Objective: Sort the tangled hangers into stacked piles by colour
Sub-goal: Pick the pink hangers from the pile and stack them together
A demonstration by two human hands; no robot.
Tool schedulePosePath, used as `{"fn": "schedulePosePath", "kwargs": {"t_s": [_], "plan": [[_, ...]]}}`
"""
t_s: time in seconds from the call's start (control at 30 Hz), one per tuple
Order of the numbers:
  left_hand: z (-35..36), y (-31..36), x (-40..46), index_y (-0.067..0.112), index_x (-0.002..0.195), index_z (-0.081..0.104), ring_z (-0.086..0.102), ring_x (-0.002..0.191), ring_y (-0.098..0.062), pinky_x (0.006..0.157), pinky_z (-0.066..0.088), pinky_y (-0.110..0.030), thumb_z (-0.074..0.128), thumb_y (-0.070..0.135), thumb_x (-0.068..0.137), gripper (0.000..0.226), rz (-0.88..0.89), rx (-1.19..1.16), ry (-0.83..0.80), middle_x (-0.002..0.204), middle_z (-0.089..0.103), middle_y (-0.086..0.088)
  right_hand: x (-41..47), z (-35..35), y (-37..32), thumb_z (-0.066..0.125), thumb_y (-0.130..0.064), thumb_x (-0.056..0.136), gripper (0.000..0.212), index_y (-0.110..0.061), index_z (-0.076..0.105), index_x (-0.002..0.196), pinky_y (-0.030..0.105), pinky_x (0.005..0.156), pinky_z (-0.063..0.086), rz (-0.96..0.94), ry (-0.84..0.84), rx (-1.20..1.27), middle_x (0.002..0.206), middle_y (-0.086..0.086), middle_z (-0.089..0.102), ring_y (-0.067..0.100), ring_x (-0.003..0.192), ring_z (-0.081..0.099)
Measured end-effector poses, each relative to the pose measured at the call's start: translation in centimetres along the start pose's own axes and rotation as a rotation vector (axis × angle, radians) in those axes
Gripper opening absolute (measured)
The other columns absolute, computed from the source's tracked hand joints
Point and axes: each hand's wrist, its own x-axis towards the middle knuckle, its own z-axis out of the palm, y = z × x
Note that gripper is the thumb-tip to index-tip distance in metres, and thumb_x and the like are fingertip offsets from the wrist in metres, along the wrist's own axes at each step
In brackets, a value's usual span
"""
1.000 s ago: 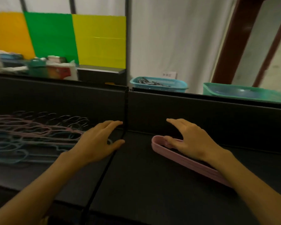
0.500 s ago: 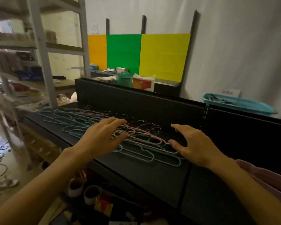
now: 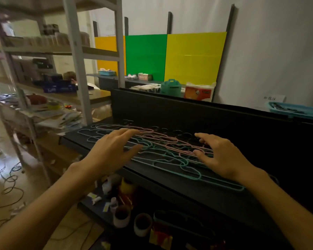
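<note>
Both hands have reached the tangled pink, teal and black wire hangers (image 3: 163,147) on the black tabletop (image 3: 197,179). Left hand (image 3: 112,150) and right hand (image 3: 219,154) hover, fingers spread, holding nothing. Best to lift one pink hanger free slowly.

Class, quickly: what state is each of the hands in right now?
Left hand: open, fingers spread over the tangled hangers.
Right hand: open, holding nothing, fingertips at the hangers.

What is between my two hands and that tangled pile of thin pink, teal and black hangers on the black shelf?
Nothing visible. The left hand and right hand are spread directly over the tangled hangers, fingers open and already at the wires.
</note>
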Motion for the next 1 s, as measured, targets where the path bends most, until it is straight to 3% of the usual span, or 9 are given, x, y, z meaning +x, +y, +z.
{"fn": "schedulePosePath", "kwargs": {"t_s": [0.2,0.5,0.67,0.83,1.0], "plan": [[-0.4,-5.8,0.6,0.034,0.139,0.036,0.045,0.123,-0.012,0.092,0.041,-0.028,0.047,0.053,0.09,0.054,-0.014,0.01,0.006,0.141,0.043,0.007,3.8,3.5,-2.2,0.058,-0.044,0.092,0.061,-0.028,0.035,0.146,0.036,0.102,0.045,0.019,-0.027,0.029,0.138,-0.001,0.051,0.018,0.125,0.05],[0.6,-14.2,4.9,0.035,0.138,0.037,0.05,0.117,-0.011,0.09,0.045,-0.028,0.048,0.051,0.09,0.052,-0.004,-0.002,-0.035,0.139,0.045,0.006,12.9,6.7,-4.0,0.059,-0.044,0.091,0.059,-0.029,0.038,0.144,0.038,0.092,0.051,0.037,-0.041,0.03,0.127,-0.003,0.056,0.016,0.112,0.055],[1.2,-18.7,8.2,0.035,0.138,0.038,0.057,0.093,-0.004,0.086,0.046,-0.026,0.048,0.052,0.091,0.051,-0.016,0.001,-0.043,0.139,0.045,0.008,18.0,9.1,-4.7,0.058,-0.044,0.092,0.059,-0.031,0.036,0.145,0.036,0.093,0.05,0.038,-0.076,0.012,0.129,-0.004,0.055,0.015,0.112,0.055],[3.3,-23.0,10.4,0.036,0.14,0.034,0.05,0.099,-0.003,0.085,0.04,-0.021,0.049,0.05,0.091,0.054,-0.05,0.0,-0.116,0.14,0.045,0.007,20.5,11.9,-4.2,0.058,-0.046,0.091,0.06,-0.033,0.035,0.145,0.035,0.096,0.049,0.085,-0.181,0.002,0.134,-0.006,0.052,0.014,0.118,0.052],[5.5,-26.1,13.2,0.037,0.141,0.03,0.045,0.123,-0.012,0.095,0.042,-0.028,0.05,0.048,0.091,0.055,-0.058,-0.017,-0.212,0.142,0.041,0.006,22.8,13.4,-2.9,0.058,-0.054,0.088,0.067,-0.035,0.03,0.146,0.034,0.102,0.045,0.213,-0.309,-0.049,0.142,-0.004,0.046,0.016,0.123,0.049]]}}
